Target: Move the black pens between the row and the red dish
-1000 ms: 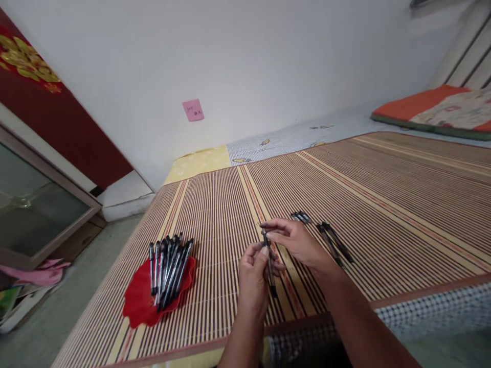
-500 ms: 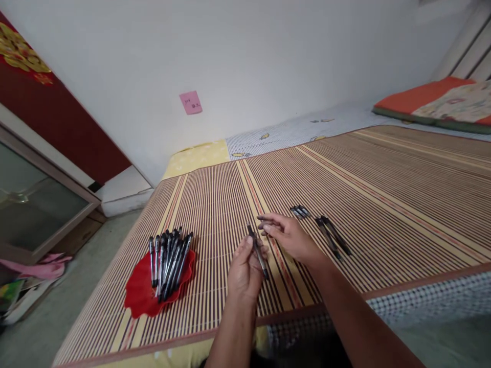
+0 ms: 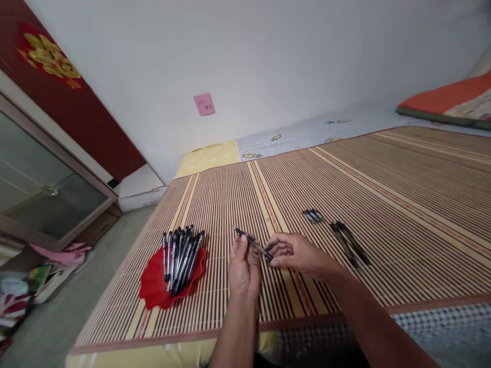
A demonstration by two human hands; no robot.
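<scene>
The bed is covered by a striped bamboo mat that carries everything; order below runs from big to small. Red dish sits on the mat left of the hands and holds a fanned bunch of black pens, caps pointing away from the camera. Right of the hands, well apart from the dish, loose dark pen barrels lie side by side on the mat, and just beyond them a smaller cluster of short dark pieces, probably caps, too small to be sure. Left hand and right hand meet over the mat, both pinched on one pen: left fingers near its middle, right fingertips at the near end. Pen held just above the mat, tilted, far tip pointing up-left toward the dish. It looks slim, dark, with a lighter band; whether capped is not clear. Judged step: working one pen between the hands, either pulling it apart or fitting it together; direction cannot be told. Next move likely calls for a firm pinch at both ends, a straight pull or push along the barrel, no bending.
</scene>
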